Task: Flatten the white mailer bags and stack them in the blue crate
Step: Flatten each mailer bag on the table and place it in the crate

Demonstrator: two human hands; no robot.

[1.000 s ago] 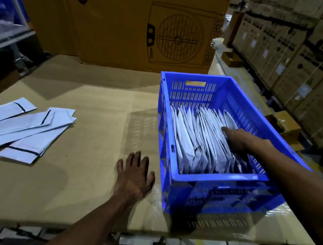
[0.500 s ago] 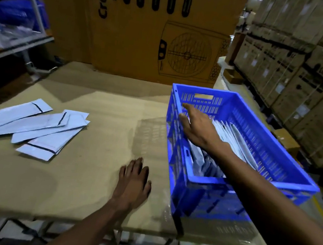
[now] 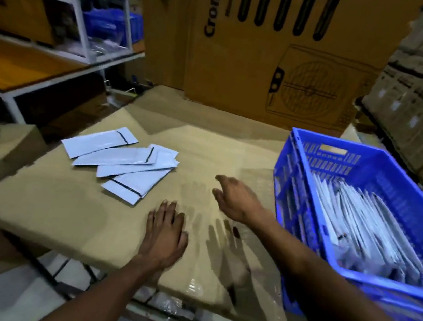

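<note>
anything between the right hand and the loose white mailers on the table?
Nothing visible. The right hand hangs open above bare brown cardboard tabletop, and the fanned pile of flat white plastic mailer bags lies ahead to its left. The left hand rests flat nearer the person, off that line.

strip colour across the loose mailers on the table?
Black, a thin band near one end of each white mailer; the head view shows it best.

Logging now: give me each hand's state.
Left hand: open, flat on the table.
Right hand: open, empty, above the table.
</note>
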